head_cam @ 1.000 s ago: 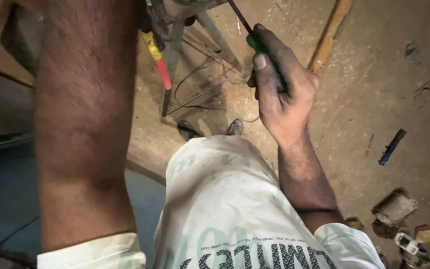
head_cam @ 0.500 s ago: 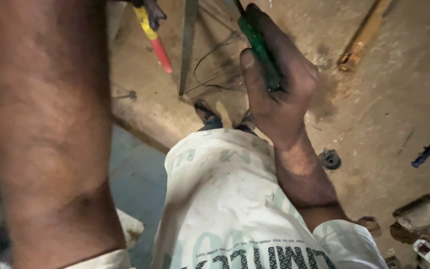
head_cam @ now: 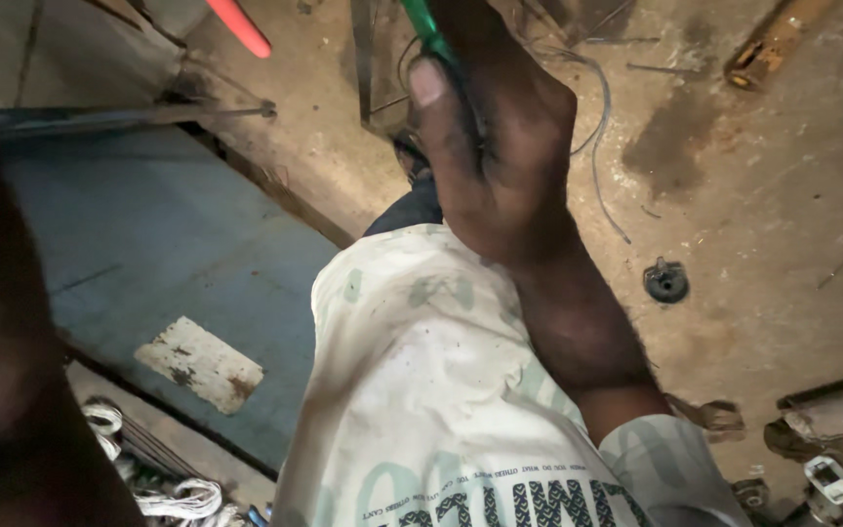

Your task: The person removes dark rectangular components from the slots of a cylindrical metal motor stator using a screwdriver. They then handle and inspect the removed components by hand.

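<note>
Up at the frame's top edge, your right hand (head_cam: pixel 495 146) is fisted tight round a green-handled tool (head_cam: pixel 428 27), thumb pressed along the handle; its tip is cropped out. Looks light, rigid, smooth plastic, likely slick, so grip mid-handle. Left hand: only the forearm (head_cam: pixel 2 371) shows, can't tell its state. Loose wire (head_cam: pixel 599 127) lies on the floor beside.

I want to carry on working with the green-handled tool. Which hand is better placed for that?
The right hand, probably: it already closes around the green-handled tool. Of the left, only the forearm shows; its hand is out of view.
</note>
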### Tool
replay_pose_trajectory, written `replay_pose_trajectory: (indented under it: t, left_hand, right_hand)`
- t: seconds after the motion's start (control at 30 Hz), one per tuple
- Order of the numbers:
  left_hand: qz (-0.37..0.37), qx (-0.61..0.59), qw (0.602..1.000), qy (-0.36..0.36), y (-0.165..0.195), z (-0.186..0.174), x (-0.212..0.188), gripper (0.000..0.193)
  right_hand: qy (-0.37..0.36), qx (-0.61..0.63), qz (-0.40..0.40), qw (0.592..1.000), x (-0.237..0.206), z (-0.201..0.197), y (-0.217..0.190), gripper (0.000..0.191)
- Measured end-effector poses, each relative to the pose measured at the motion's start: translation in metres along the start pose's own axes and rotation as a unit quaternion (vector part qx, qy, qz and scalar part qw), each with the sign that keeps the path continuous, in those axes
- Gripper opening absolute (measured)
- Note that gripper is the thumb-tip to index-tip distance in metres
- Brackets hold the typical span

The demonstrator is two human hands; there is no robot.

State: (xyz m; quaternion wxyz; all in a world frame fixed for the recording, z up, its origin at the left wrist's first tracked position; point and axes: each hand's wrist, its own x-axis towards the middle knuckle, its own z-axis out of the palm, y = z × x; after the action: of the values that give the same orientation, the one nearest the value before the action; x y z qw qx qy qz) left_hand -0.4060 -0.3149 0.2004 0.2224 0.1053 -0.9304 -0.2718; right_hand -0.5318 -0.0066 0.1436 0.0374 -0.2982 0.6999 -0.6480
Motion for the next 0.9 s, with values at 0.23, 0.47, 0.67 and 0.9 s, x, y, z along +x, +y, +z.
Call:
replay_pose_trajectory:
  t: [0.23,0.47,0.67,0.9]
  left_hand:
    - [0.000,0.010,1.000,0.008,0.007,-0.009,-0.013,0.009]
    - [-0.001,0.014,1.000,0.009,0.011,-0.003,-0.008,0.009]
    - [-0.002,0.014,1.000,0.013,0.008,0.010,-0.005,0.009]
    - [0.011,0.002,1.000,0.028,0.010,0.025,-0.001,0.009]
  right_hand:
    - [-0.026,-0.008,-0.023,0.999,0.008,-0.002,-0.002,0.031]
    - [-0.009,0.014,-0.036,0.999,0.024,-0.011,-0.006,0.011]
    - [-0.004,0.071,-0.040,0.997,0.033,-0.010,0.003,0.012]
    - [0.013,0.115,0.018,0.993,0.015,-0.019,0.028,0.020]
